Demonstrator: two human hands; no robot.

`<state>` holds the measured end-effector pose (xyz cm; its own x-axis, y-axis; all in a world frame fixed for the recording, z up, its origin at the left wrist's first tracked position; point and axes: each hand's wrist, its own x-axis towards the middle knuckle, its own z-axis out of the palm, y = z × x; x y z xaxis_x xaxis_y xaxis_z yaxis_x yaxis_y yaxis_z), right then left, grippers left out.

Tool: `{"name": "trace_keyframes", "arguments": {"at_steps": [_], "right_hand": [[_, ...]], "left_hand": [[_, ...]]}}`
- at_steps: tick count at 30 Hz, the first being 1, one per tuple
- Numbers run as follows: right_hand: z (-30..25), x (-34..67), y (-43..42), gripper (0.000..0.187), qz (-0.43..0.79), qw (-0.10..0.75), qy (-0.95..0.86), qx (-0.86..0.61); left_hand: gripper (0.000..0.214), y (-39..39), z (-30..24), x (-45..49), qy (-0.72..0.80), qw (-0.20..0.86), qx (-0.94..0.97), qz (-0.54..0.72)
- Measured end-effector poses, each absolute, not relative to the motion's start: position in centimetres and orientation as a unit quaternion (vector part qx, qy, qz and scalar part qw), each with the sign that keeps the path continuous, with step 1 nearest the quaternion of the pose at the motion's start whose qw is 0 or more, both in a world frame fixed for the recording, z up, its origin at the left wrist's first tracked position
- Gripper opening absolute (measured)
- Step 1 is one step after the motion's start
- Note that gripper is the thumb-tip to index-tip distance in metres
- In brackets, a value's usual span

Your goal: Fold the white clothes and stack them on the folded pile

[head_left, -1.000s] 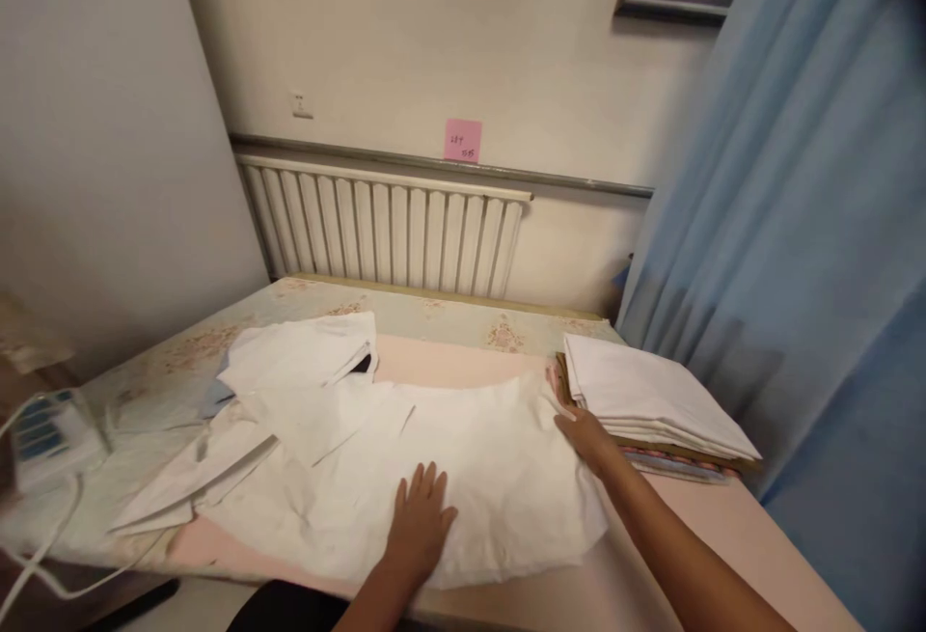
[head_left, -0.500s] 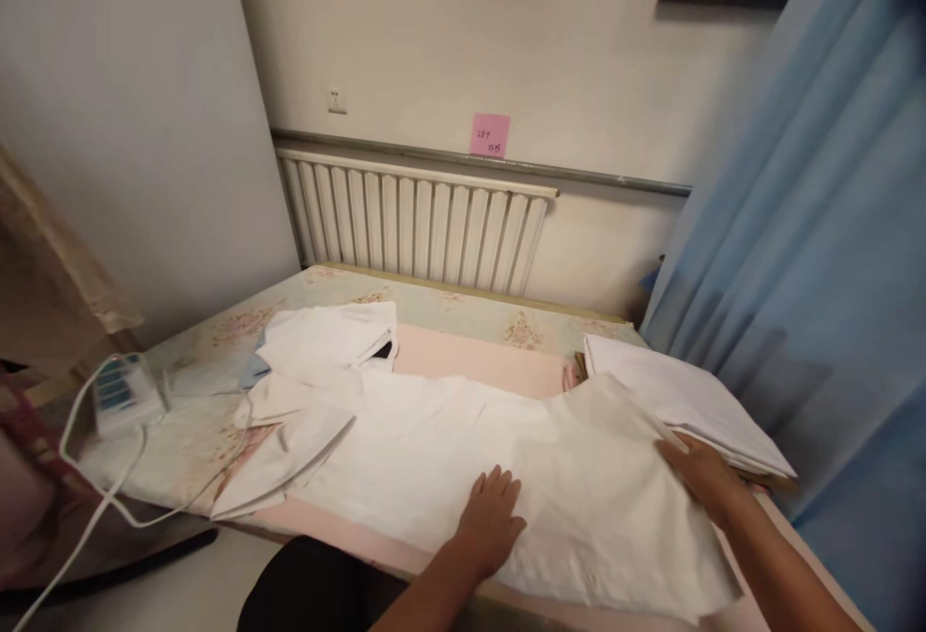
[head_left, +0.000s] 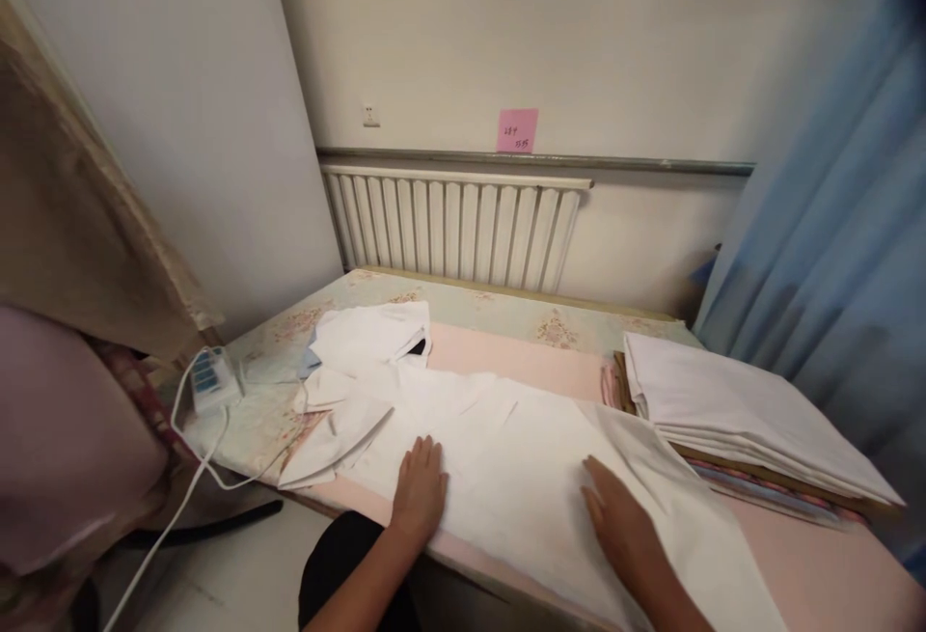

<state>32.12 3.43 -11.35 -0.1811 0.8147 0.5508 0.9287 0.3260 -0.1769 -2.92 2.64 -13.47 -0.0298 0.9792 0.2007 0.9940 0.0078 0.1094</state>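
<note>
A white garment (head_left: 506,449) lies spread over a pink cloth (head_left: 506,350), with its sleeve (head_left: 340,434) reaching out at the left. On the garment's near edge my left hand (head_left: 421,489) rests flat, fingers together and stretched out. My right hand (head_left: 618,516) is open over the right half of the garment, thumb apart from the fingers, palm down. Neither hand grips anything that I can see. Beyond the sleeve is a bunched part of white fabric (head_left: 372,331) with a small dark patch at its edge.
At the right a stack of folded fabric (head_left: 752,410) has white cloth on top. A floral cover (head_left: 492,299) lies under the pink cloth. A power strip (head_left: 215,381) with a white cable sits at the left edge. Beyond are a radiator (head_left: 463,227) and a blue curtain (head_left: 825,323).
My right hand has come away from the garment's right edge, inward over its middle. The garment's right end now lies lower and flatter. My left hand has shifted left along the near edge; the view has turned slightly.
</note>
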Motion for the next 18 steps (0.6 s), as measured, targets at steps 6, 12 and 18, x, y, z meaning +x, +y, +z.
{"name": "trace_keyframes", "arguments": {"at_steps": [6,12,18], "right_hand": [[-18.1,27.3,3.3,0.041,-0.135,0.260,-0.827,-0.480],[-18.3,27.9,3.5,0.041,-0.160,0.255,-0.833,-0.464],[-18.5,27.7,3.5,0.040,-0.160,0.240,-0.830,-0.477]], "left_hand": [[0.061,3.7,-13.4,-8.1,-0.773,0.025,-0.633,-0.044],[0.061,5.1,-13.5,-10.2,-0.796,0.054,-0.601,-0.041],[0.056,6.2,-12.2,-12.1,-0.806,0.072,-0.586,-0.053]]}}
